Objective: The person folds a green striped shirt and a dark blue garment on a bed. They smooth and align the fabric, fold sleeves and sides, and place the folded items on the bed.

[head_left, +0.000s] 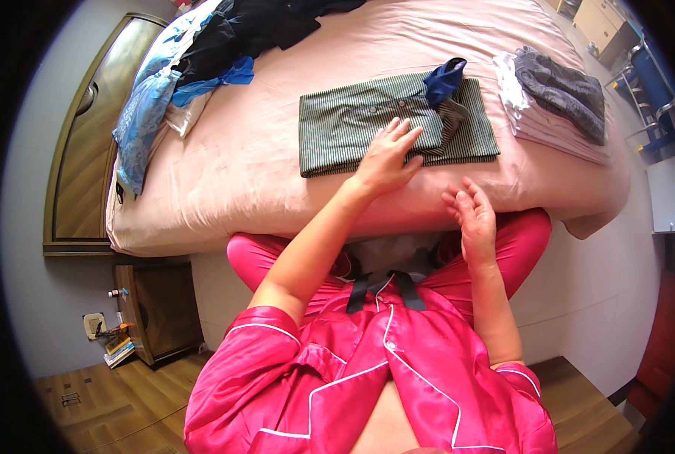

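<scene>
A folded striped shirt [337, 125] with buttons and a dark blue collar lining [445, 82] lies flat on the pink bed sheet [246, 153] before me. My left hand [391, 158] rests with spread fingers on the shirt's lower middle part, palm down, and grips nothing. Off the bed's near edge, right of it, my right hand [472, 218] is raised above my knee, fingers loosely apart and holding nothing. To the right of the shirt, a stack of folded pale clothes [547, 127] carries a folded dark grey patterned garment [564, 93].
Black clothes [258, 28] and a light blue patterned garment [144, 125] lie heaped at the bed's far left. A wooden headboard [88, 153] and a bedside cabinet [164, 309] stand left. Blue folding chairs [655, 85] are at the right rim.
</scene>
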Tool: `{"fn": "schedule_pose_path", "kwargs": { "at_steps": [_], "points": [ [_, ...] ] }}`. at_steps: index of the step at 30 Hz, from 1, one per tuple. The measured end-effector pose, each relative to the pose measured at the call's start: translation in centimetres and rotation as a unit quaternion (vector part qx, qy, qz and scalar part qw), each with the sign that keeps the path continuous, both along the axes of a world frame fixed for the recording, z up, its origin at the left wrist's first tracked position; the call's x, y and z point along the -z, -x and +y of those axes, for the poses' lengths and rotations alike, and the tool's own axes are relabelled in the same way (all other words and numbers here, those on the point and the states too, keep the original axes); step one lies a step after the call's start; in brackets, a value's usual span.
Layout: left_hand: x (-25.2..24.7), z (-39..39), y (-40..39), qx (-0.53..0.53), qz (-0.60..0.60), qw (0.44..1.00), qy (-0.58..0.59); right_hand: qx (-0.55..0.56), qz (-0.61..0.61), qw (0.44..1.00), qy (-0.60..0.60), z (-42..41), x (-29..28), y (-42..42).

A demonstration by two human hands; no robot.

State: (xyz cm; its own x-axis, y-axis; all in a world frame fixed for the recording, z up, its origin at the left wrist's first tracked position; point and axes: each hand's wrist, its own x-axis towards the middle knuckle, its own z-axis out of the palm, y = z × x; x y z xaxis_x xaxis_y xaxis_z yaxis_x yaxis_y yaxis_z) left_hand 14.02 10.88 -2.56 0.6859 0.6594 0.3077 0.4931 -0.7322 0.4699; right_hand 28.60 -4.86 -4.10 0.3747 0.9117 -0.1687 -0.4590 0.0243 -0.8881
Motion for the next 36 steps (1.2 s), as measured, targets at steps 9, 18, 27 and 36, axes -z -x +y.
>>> {"fn": "schedule_pose_path", "kwargs": {
  "at_steps": [9, 18, 27, 36],
  "points": [
    [2.6, 3.3, 13.9, -0.357, 0.028, 0.924, -0.135, 0.188, -0.582, 0.791, 0.007, 9.7, 0.2, -5.8],
    [0.7, 5.4, 15.3, -0.353, -0.214, 0.79, 0.453, 0.128, -0.545, 0.802, 0.208, 12.4, 0.2, -9.7],
    [1.6, 4.3, 16.9, -0.315, -0.297, 0.783, 0.447, 0.106, -0.461, 0.858, 0.199, 10.3, 1.1, -11.3],
    [0.2, 3.0, 16.2, -0.253, -0.224, 0.819, 0.464, 0.162, -0.576, 0.773, 0.21, 8.4, 1.0, -10.8]
  ]
}}
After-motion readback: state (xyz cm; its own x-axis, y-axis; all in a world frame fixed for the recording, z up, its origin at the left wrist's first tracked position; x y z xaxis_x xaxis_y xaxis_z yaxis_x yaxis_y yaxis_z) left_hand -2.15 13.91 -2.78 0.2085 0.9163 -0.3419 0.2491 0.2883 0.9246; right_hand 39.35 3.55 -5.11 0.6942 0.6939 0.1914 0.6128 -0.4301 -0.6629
